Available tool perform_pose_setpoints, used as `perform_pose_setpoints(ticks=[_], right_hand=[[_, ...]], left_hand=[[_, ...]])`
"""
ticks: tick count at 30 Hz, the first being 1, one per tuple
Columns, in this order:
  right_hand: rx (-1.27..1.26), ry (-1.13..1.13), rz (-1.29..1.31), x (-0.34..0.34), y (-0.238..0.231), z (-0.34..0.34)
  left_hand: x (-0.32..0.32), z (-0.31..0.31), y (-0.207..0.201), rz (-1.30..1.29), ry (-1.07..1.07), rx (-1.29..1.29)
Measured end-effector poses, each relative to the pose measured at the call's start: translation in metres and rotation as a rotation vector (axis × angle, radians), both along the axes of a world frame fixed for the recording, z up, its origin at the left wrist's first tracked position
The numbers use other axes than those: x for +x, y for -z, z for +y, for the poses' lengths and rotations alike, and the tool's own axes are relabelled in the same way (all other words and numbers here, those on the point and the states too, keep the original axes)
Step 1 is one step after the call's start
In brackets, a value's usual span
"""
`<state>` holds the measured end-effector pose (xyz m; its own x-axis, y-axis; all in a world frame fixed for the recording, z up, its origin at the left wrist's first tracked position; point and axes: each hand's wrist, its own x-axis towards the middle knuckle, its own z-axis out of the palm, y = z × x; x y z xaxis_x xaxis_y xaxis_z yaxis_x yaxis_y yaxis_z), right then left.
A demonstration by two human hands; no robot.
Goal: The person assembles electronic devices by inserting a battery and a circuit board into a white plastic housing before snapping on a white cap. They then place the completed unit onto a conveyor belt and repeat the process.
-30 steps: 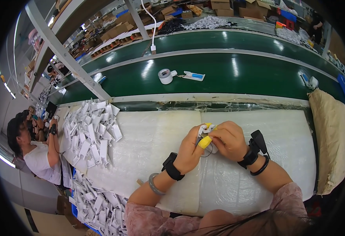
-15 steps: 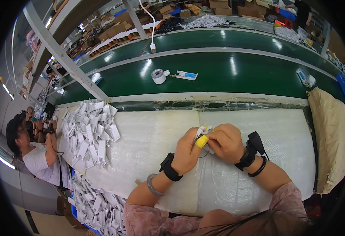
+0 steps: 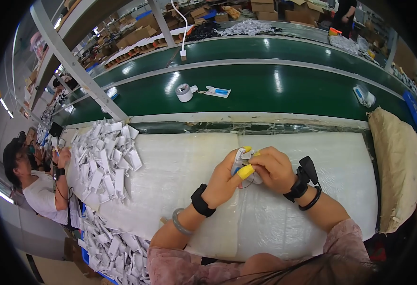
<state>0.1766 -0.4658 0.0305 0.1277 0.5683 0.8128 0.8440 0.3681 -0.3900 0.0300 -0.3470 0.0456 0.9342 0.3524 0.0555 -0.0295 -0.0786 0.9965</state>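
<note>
My left hand (image 3: 222,183) is closed round a small white plastic part (image 3: 240,156) with thin wires and a bit of blue showing beneath it. Yellow covers wrap the thumb and a fingertip of that hand. My right hand (image 3: 276,173) pinches at the same part from the right, its fingertips close against the left thumb. Much of the part is hidden by the fingers. Both hands hover over the white padded sheet (image 3: 180,156) on the bench. At the left of the sheet lies a pile of white plastic housings (image 3: 106,161).
Beyond the bench runs a green conveyor belt (image 3: 246,90), carrying a white round device (image 3: 184,93) and a white piece with a blue cell (image 3: 218,91). A blue bin of housings (image 3: 115,251) stands lower left. A co-worker (image 3: 47,185) sits left; brown cardboard (image 3: 398,166) lies right.
The things on the belt have shifted slightly left. My hands stay together, and the part has tilted so that blue and a red wire show. The co-worker's hands have moved up.
</note>
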Motion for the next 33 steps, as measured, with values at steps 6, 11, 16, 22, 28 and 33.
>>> perform_pose_setpoints(ticks=[6, 11, 16, 22, 28, 33], right_hand=[[0.037, 0.01, -0.144, 0.0041, -0.0022, -0.0004], [0.05, 0.008, -0.161, 0.0053, -0.003, -0.0007], [0.08, 0.018, -0.182, 0.0055, -0.004, -0.0009], [0.083, 0.014, -0.174, 0.0049, -0.0029, -0.0012], [0.09, 0.017, -0.218, 0.0068, -0.0043, -0.0003], [0.107, 0.02, -0.233, 0.0073, -0.0041, 0.0008]], left_hand=[[-0.0001, -0.0026, 0.007, -0.053, -0.073, 0.159], [0.0006, -0.0038, 0.0063, -0.052, -0.079, 0.168], [0.0007, -0.0059, 0.0048, -0.03, -0.087, 0.111], [0.0015, -0.0055, 0.0075, -0.099, -0.093, 0.243], [0.0012, -0.0053, 0.0081, -0.12, -0.102, 0.276], [0.001, -0.0054, 0.0081, -0.102, -0.1, 0.262]])
